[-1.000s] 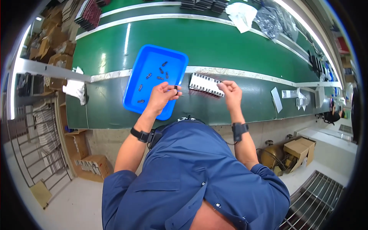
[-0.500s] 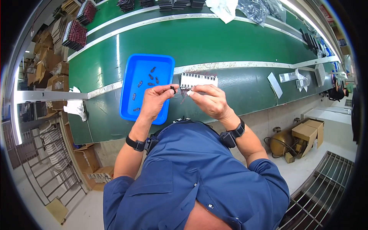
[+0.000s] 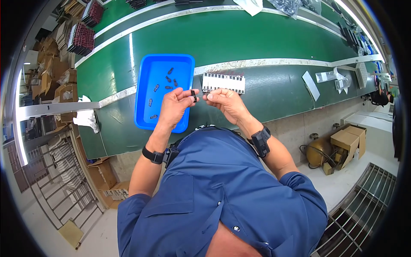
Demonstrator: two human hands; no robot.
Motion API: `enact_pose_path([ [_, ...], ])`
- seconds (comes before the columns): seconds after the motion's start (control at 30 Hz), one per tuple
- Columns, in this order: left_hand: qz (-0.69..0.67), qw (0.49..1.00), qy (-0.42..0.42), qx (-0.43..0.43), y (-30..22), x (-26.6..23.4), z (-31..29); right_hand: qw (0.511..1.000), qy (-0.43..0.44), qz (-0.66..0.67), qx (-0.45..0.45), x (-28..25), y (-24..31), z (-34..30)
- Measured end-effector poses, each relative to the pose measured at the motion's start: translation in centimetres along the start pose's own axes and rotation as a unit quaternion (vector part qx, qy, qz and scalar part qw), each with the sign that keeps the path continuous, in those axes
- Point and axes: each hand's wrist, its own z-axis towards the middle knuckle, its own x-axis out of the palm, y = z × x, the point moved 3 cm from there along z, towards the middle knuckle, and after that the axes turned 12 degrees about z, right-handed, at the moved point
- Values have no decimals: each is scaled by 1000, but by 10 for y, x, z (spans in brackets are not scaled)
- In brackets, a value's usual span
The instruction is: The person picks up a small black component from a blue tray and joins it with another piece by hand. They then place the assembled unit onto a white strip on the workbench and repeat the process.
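Note:
My left hand [image 3: 174, 106] pinches a small black part [image 3: 194, 95] between thumb and fingertips, beside the right edge of the blue tray. Just across from it, my right hand [image 3: 227, 103] has its thumb and index finger pressed together; what sits in that pinch is too small to make out. Behind the right hand lies a white strip-like holder [image 3: 223, 80] with rows of dark slots along its long edges and thin reddish wires at its back. The shallow blue tray [image 3: 167, 57] contains several small black parts [image 3: 156, 88], scattered apart.
A white flat piece [image 3: 311, 85] and clear plastic packaging [image 3: 336, 79] lie right on the green bench [image 3: 265, 103]. A raised pale rail [image 3: 274, 63] crosses behind the holder. Stacks of dark panels [image 3: 81, 39] stand far left, and a white cloth [image 3: 87, 116] hangs at the bench's left end.
The black part in my left hand now shows more of its length. My right hand has tilted, and the white bit at its fingertips no longer shows. The whole view has shifted slightly.

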Motion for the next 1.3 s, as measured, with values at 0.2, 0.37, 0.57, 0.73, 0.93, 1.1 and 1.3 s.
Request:
enact_pose_path([
  [0.2, 20, 1000, -12, -21, 4, 3, 3, 1000, -1, 9, 11, -8, -12, 4],
  [0.37, 21, 998, -23, -45, 14, 0, 6, 1000, 3, -4, 23, -6, -20, 7],
  [0.57, 67, 997, -14, -44, 25, -7, 8, 999, 3, -14, 41, -3, -29, 9],
  [0.73, 49, 997, -19, -54, 25, -4, 5, 999, 5, -18, 38, -2, -31, 10],
  [0.93, 4, 996, -17, -89, 16, 4, 0, 999, -6, -42, 34, -4, -34, 10],
  [1.1, 25, 995, -14, -96, 20, 4, 2, 999, 0, -39, 30, -7, -35, 10],
  [1.3, 87, 994, -28, -62, 23, -2, 13, 999, 15, 7, 46, -12, -29, 18],
])
